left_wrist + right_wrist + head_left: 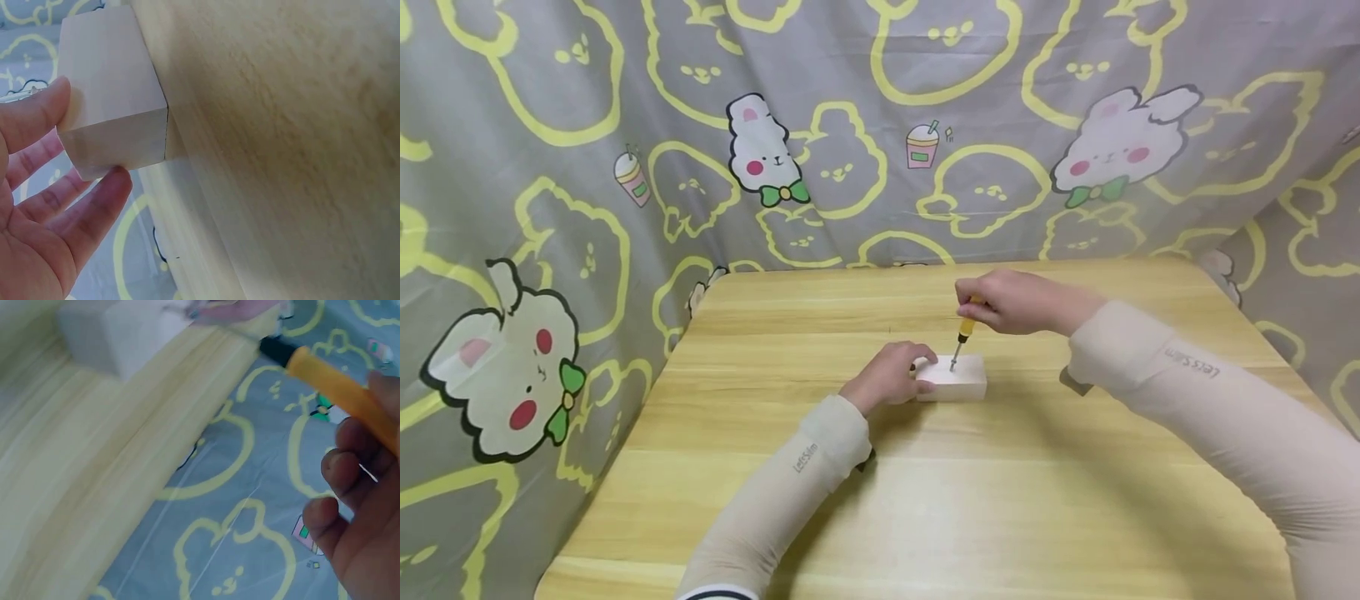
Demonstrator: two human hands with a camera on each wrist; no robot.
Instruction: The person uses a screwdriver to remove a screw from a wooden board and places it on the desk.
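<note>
A pale wooden block [966, 389] lies on the table, and my left hand [891, 375] holds its left end. In the left wrist view the thumb presses one face of the block [112, 69] while fingertips touch the opposite side. Above it, my right hand [1018, 302] grips the orange-yellow handle of a screwdriver [967, 327]. The shaft points down, slightly tilted, and meets a small screw [953, 365] at the block's top face. The right wrist view shows the screwdriver [337, 384] with a black collar below its handle; the block there is blurred.
The light wood-grain table [1000, 517] spreads around the block. Behind it and along both sides hangs a grey curtain [850, 75] with yellow outlines and cartoon rabbits. Beige sleeves [775, 492] cover both forearms.
</note>
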